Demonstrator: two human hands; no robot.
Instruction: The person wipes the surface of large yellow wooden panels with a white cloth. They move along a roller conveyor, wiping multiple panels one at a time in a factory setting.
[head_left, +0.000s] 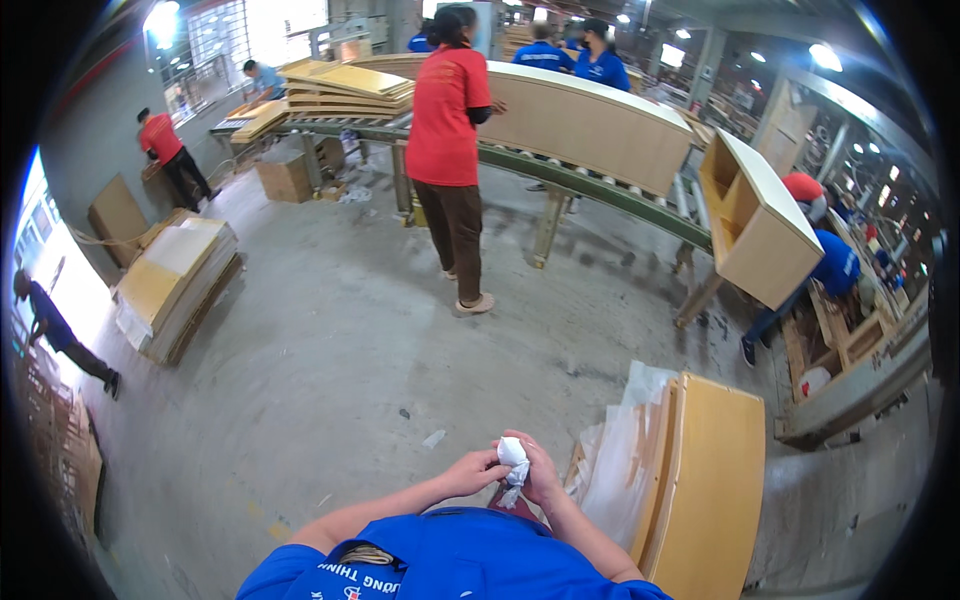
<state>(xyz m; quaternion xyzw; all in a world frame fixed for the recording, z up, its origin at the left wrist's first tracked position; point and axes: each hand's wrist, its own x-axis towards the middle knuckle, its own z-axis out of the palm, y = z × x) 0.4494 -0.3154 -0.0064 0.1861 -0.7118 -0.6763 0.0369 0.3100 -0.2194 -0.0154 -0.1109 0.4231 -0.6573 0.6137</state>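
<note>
In front of my blue shirt, both hands meet around a small white wrapped bundle (513,458). Its top is rounded and a crumpled, twisted tail hangs below; what is inside cannot be seen. My left hand (476,472) pinches at the bundle's left side with its fingertips. My right hand (541,468) is wrapped round it from the right, the fingers curling over the top. Close to my right forearm stands a stack of yellowish wooden panels (707,480) with translucent plastic sheeting (622,450) along its left side.
A person in a red shirt (445,115) stands ahead at a roller conveyor (600,190) carrying long wooden cabinets (580,115). A cabinet with open compartments (765,215) stands at its right end. Stacked panels (180,285) lie on the floor at left. Other people work farther off.
</note>
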